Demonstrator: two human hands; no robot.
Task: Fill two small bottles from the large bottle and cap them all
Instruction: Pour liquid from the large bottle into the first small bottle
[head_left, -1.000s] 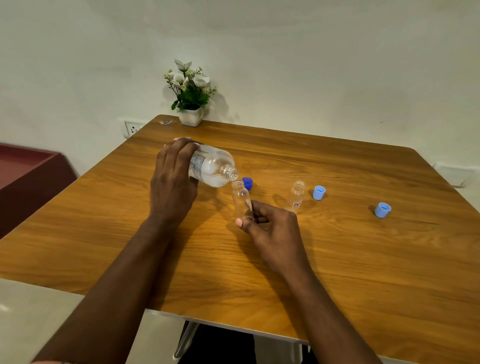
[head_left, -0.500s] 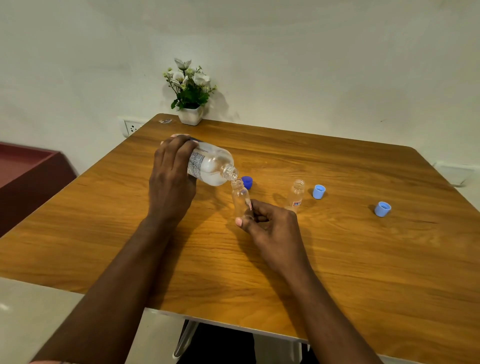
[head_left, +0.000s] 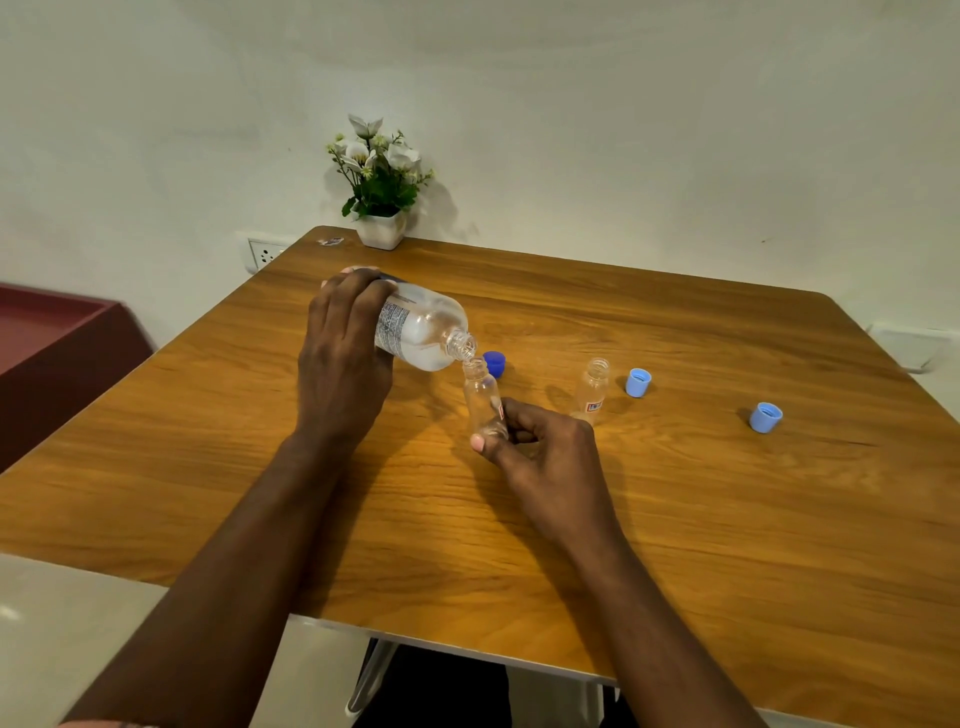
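Observation:
My left hand (head_left: 345, 353) grips the large clear bottle (head_left: 423, 327), tipped almost on its side, its open mouth touching the mouth of a small clear bottle (head_left: 482, 397). That small bottle stands on the table, pinched at its base by my right hand (head_left: 540, 452). To the right, a second small bottle (head_left: 593, 387) stands uncapped and untouched. A dark blue cap (head_left: 494, 362) lies just behind the held small bottle. Two light blue caps lie on the table, one (head_left: 638, 382) beside the second bottle and one (head_left: 765, 417) further right.
The wooden table (head_left: 675, 519) reaches to the white wall. A white pot of flowers (head_left: 381, 187) stands at its far left corner, with a small scrap (head_left: 330, 241) beside it. A dark red cabinet (head_left: 47, 343) stands left of the table.
The large bottle's base has lifted slightly, so it tips a little steeper onto the small bottle's mouth. Both hands keep their grips.

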